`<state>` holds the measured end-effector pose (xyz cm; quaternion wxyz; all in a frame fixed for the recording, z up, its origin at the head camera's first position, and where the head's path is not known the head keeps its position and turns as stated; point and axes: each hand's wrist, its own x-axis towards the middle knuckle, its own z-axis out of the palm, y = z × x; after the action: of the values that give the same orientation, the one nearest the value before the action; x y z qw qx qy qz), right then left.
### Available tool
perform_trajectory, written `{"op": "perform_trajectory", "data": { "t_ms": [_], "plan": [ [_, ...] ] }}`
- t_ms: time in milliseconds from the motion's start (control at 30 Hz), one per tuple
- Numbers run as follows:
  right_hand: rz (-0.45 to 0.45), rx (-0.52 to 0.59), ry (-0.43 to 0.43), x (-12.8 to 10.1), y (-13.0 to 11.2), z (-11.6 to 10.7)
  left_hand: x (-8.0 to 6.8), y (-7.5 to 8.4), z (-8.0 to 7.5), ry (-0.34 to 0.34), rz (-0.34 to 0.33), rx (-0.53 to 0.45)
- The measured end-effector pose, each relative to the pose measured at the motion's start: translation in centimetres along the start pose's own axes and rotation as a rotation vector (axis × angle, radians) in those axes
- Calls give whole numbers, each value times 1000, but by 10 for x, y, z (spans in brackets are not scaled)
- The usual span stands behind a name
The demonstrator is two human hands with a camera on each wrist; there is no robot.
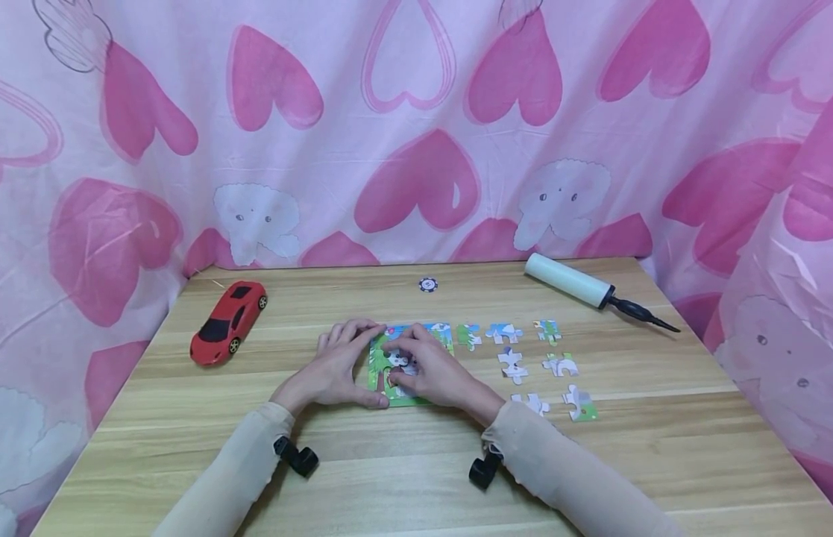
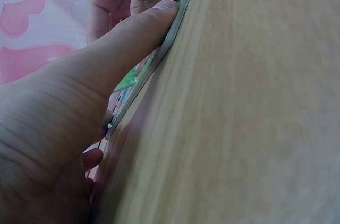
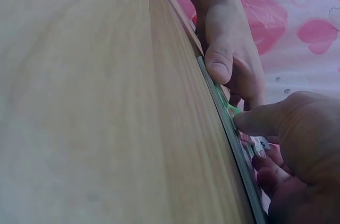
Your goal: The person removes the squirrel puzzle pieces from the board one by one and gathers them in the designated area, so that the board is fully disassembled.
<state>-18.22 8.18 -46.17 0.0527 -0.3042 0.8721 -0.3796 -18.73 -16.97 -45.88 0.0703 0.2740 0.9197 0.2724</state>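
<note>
A jigsaw puzzle board (image 1: 376,359) with a bright green and blue picture lies flat on the table, partly assembled. My left hand (image 1: 330,374) is spread along its left side, thumb at the near corner and fingers toward the far corner. Over the board's middle is my right hand (image 1: 435,369), thumb and fingers pinching a puzzle piece (image 3: 260,148) that they mostly hide. The left wrist view shows my left thumb (image 2: 135,33) stretched along the board's edge. Right of the board lie several loose puzzle pieces (image 1: 512,365), some near my right wrist.
A red toy car (image 1: 228,322) stands at the table's far left. A white hand pump (image 1: 570,280) with a black nozzle lies at the back right. A small poker chip (image 1: 427,285) sits behind the board. Pink heart-patterned curtain (image 1: 416,179) hangs around the wooden table (image 1: 389,477).
</note>
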Motion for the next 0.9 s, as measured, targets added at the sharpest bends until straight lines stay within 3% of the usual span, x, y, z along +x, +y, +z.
{"op": "perform_trajectory", "data": {
  "t_ms": [900],
  "plan": [
    [-3,13,12,2,-1,-1,1,-2,1,-1,-3,24]
  ]
}}
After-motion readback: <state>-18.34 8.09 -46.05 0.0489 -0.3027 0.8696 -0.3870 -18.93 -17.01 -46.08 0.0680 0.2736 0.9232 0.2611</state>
